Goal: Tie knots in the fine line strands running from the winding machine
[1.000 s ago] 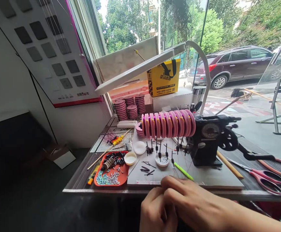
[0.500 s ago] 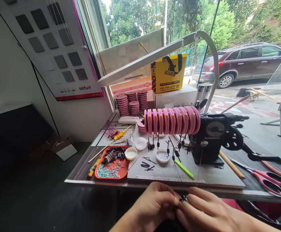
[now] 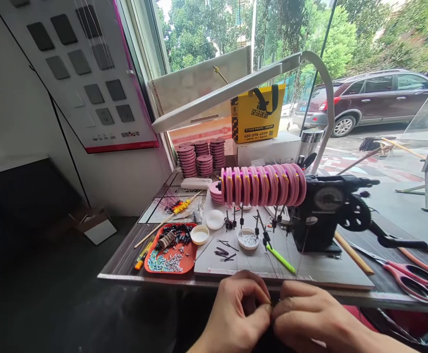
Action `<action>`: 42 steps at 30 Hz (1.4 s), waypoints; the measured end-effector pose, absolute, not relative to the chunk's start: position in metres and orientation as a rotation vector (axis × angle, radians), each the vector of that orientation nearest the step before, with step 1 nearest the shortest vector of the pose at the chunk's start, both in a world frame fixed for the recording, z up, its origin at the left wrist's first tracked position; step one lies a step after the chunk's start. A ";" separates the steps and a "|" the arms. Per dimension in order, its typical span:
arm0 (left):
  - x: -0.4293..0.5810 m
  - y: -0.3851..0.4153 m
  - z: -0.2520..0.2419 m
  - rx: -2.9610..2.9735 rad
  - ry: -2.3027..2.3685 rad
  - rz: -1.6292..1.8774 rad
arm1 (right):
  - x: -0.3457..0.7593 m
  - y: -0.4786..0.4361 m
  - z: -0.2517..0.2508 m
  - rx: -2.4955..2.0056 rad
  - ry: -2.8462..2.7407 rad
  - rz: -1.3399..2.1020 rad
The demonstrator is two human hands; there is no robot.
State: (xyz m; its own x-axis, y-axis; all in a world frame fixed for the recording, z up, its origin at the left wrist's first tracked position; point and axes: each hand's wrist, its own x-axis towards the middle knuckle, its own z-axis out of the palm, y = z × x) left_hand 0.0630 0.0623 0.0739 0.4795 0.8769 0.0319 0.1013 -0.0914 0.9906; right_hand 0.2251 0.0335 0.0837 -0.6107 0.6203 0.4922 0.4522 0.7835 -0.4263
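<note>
At six o'clock, close to the body and just below the table edge (image 3: 125, 275), the left hand (image 3: 236, 314) and right hand (image 3: 309, 318) meet fingertip to fingertip. Both are clenched in a fine pinch on a small dark piece (image 3: 272, 305); it is too small to tell what it is. A thin line (image 3: 301, 255) seems to rise from the pinch toward one o'clock.

Just beyond the hands lies a white work board (image 3: 324, 272) with a green stick (image 3: 280, 259), a few loose black pins (image 3: 223, 252) and a small white dish (image 3: 239, 241) of beads. At ten o'clock an orange tray (image 3: 188, 262) holds many loose black and silver parts. At three o'clock lie pink-handled scissors (image 3: 405, 274).

Further off at twelve to one o'clock stands a black hand-crank winder (image 3: 320, 215) with a row of pink spools (image 3: 263, 185) on its shaft. Several lines hang under the spools with small black fittings (image 3: 265, 239) on their ends.

Judging by this, a number of lines look fitted already, one piece is in work at the fingertips, and the full tray suggests plenty remains.

At eleven o'clock stand stacks of pink spools (image 3: 202, 157), then a white desk lamp (image 3: 236, 90), a yellow bag (image 3: 257, 112) and, outside the window, a parked car (image 3: 368, 100).
</note>
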 end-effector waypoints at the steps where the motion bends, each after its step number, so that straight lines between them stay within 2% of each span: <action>1: 0.063 0.063 0.072 1.459 0.878 0.813 | 0.224 0.035 0.083 -0.792 -2.332 0.377; 3: 0.063 0.066 0.068 1.216 0.869 0.755 | 0.223 0.038 0.081 -0.735 -2.336 0.342; 7: 0.066 0.070 0.066 0.909 0.829 0.601 | 0.225 0.042 0.073 -0.603 -2.446 0.018; 9: 0.067 0.070 0.070 1.037 0.826 0.593 | 0.227 0.042 0.069 -0.616 -2.533 -0.064; 12: 0.064 0.069 0.075 1.546 0.888 0.668 | 0.229 0.040 0.062 -0.641 -2.513 -0.027; 16: 0.059 0.063 0.065 2.112 0.804 0.838 | 0.227 0.038 0.063 -0.678 -2.353 0.313; 19: 0.059 0.056 0.052 2.191 0.866 1.074 | 0.227 0.035 0.077 -0.691 -2.229 0.513; 22: 0.063 0.052 0.043 1.984 0.958 1.170 | 0.230 0.033 0.091 -0.842 -2.092 0.628; 26: 0.067 0.058 0.040 1.623 0.957 1.089 | 0.230 0.038 0.095 -1.094 -1.817 0.980; 31: 0.068 0.069 0.045 1.274 0.876 0.906 | 0.219 0.057 0.097 -0.980 -1.498 1.537; 42: 0.071 0.063 0.056 0.875 0.871 0.928 | 0.212 0.071 0.098 -0.971 -1.418 1.659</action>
State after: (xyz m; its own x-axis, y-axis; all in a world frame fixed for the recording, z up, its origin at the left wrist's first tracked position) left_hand 0.0710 0.0627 0.0558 0.3392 0.9116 -0.2322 -0.2898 0.3361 0.8961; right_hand 0.2123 0.0706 0.0983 -0.4437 0.8924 -0.0823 -0.0573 -0.1199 -0.9911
